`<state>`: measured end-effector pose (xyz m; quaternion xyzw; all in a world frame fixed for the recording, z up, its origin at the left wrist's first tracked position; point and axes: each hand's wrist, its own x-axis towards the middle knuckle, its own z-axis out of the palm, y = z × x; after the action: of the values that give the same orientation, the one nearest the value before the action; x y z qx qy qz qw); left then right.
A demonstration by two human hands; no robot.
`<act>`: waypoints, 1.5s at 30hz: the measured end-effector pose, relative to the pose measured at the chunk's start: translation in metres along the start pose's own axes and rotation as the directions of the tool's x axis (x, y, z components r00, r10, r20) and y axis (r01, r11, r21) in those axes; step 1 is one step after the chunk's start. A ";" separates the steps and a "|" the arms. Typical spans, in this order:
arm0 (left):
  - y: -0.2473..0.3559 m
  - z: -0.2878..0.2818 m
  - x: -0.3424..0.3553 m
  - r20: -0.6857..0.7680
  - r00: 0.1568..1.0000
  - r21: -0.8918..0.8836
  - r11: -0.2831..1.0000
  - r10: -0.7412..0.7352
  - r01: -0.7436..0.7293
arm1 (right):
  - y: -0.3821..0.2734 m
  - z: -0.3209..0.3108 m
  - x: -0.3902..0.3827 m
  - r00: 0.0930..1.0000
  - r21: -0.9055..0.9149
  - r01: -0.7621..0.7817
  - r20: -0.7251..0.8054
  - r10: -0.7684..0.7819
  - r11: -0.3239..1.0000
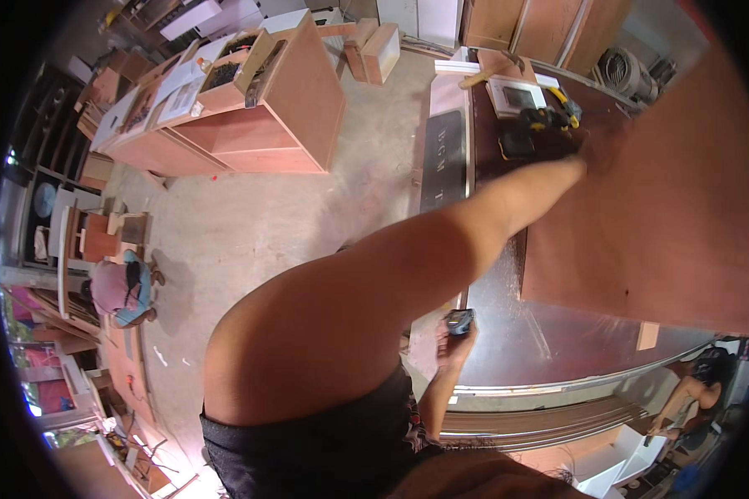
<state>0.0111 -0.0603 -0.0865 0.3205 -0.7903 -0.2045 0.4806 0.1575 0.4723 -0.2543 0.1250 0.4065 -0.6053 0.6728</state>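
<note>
My left arm stretches across the bench to my left hand (592, 156), which is blurred at the edge of a large reddish plywood panel (641, 233); whether it grips the panel is unclear. My right hand (451, 349), lower down, holds a tape measure (459, 321) beside the metal-topped bench (562, 349). Near my left hand on the dark bench top lie a yellow-and-black tool (558, 116), a black object (516, 145), a hammer-like tool (483, 76) and a small white frame (512, 98). A small wood offcut (647, 334) lies by the panel's lower edge.
A large plywood cabinet (300, 125) stands across the floor at upper left, with open boxes (379, 54) behind it. A co-worker (121, 287) bends over at the left; another person (695, 387) is at lower right, near long boards (533, 420). A fan (620, 71) sits beyond the bench.
</note>
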 end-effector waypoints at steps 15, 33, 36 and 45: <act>-0.094 -0.440 -0.367 0.793 0.582 -0.374 0.613 -0.177 0.696 | 0.116 0.287 0.142 0.978 -0.427 -0.027 0.176 0.112 0.904; -0.442 -0.763 -0.188 -0.043 0.864 0.618 0.666 -0.501 0.417 | 0.095 0.390 0.050 0.993 -0.880 0.106 0.070 -0.094 0.462; -0.448 -0.731 -0.179 -0.039 0.864 0.706 0.598 -0.501 0.379 | 0.000 0.338 -0.048 0.849 -0.831 0.456 0.299 -0.436 0.319; -0.326 -0.598 -0.184 -0.067 0.963 0.704 0.671 -0.263 0.232 | -0.264 0.405 -0.413 -0.261 -0.787 0.309 0.470 -0.843 -0.535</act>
<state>0.7060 -0.1723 -0.1361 0.5795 -0.7665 0.0437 0.2735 0.1020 0.4369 0.3777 -0.3941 0.7257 -0.5082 -0.2444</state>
